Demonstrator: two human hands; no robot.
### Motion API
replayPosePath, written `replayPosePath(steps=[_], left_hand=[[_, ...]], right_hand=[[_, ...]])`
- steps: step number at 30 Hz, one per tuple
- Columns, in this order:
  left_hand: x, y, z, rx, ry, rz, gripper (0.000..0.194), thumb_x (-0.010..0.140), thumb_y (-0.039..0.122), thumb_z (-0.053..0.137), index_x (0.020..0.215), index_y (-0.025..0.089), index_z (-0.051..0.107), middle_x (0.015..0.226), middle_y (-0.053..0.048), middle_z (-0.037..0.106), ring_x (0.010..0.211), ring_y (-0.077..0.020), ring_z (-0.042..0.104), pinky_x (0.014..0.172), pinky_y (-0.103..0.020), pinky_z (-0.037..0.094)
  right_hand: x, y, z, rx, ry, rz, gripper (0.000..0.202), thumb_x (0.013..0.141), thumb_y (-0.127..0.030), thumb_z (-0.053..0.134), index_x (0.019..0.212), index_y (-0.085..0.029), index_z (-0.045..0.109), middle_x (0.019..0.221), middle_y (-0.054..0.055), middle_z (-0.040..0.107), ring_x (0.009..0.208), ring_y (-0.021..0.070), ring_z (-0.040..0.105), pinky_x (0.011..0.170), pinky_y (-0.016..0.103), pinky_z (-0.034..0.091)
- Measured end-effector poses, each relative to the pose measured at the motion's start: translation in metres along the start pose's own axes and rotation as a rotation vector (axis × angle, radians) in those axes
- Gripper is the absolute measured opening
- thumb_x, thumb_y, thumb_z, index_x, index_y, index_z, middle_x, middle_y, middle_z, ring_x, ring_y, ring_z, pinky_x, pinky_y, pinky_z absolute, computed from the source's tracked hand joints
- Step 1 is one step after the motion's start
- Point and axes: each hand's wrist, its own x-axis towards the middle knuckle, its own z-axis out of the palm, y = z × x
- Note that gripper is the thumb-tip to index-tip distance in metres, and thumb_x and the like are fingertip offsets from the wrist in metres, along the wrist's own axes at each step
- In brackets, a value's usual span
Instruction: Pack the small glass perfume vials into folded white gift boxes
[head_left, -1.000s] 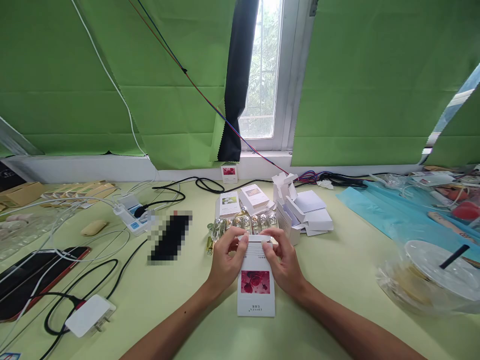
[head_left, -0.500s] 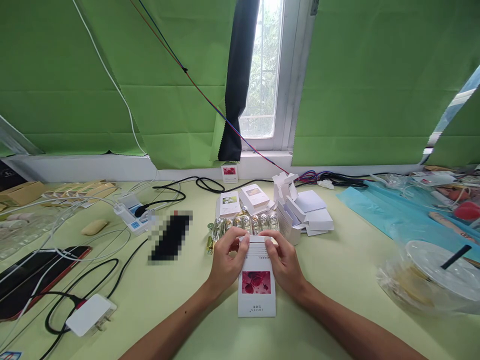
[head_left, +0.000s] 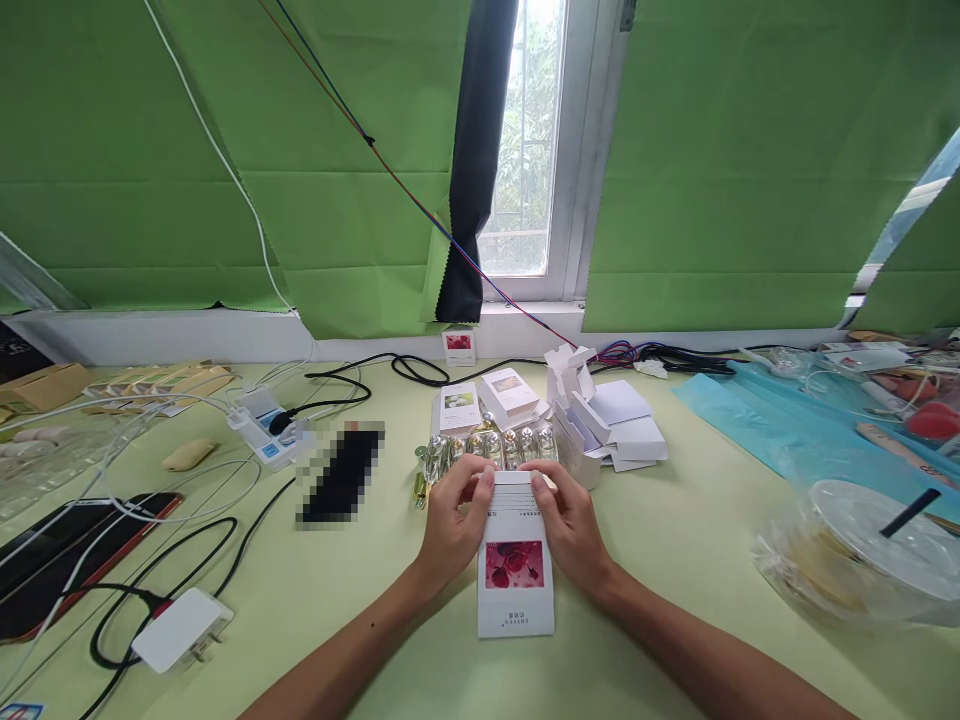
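Observation:
A white box with a picture of red roses [head_left: 514, 605] lies between my hands, its print upside down to me. My left hand [head_left: 457, 515] grips its far left edge with thumb and fingers. On the far right edge, my right hand [head_left: 568, 520] pinches the same box; the undersides of the fingers are hidden. Just beyond my fingertips stand or lie several small shiny bottles [head_left: 517, 447] with gold and silver tops. Behind them are stacks of white picture cards or boxes [head_left: 459, 408], and to their right a heap of blank white boxes [head_left: 622, 425].
On the left are a power strip [head_left: 262, 430], a white charger [head_left: 184, 630], tangled cables and a dark phone-like device [head_left: 82, 550]. A plastic-wrapped round container [head_left: 862, 550] stands at the right, before blue plastic sheeting [head_left: 757, 415]. A small rose card [head_left: 459, 347] leans by the window sill.
The box has shifted very slightly toward me and to the right. Both hands keep their hold on its far end.

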Motion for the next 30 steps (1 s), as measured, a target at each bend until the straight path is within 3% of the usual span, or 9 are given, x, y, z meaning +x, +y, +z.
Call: replayPosePath(steps=[13, 30], left_hand=[[-0.0007, -0.003, 0.0012, 0.0, -0.002, -0.017, 0.023, 0.098, 0.039, 0.052, 0.089, 0.02, 0.06, 0.079, 0.0, 0.064, 0.064, -0.0123, 0.063, 0.052, -0.02, 0.05], [-0.0013, -0.0029, 0.0011, 0.027, -0.012, 0.066, 0.02, 0.1, 0.033, 0.051, 0.088, 0.02, 0.059, 0.078, 0.001, 0.062, 0.066, -0.0108, 0.061, 0.055, -0.019, 0.048]], right_hand=[[0.0008, -0.0013, -0.0006, 0.032, 0.0, 0.017, 0.033, 0.099, -0.048, 0.05, 0.097, -0.019, 0.065, 0.065, -0.001, 0.057, 0.051, 0.0122, 0.051, 0.044, 0.023, 0.041], [0.0008, -0.0016, -0.0002, 0.021, 0.015, -0.006, 0.027, 0.1, -0.041, 0.05, 0.095, -0.018, 0.065, 0.066, -0.001, 0.055, 0.052, 0.0109, 0.047, 0.046, 0.023, 0.038]])
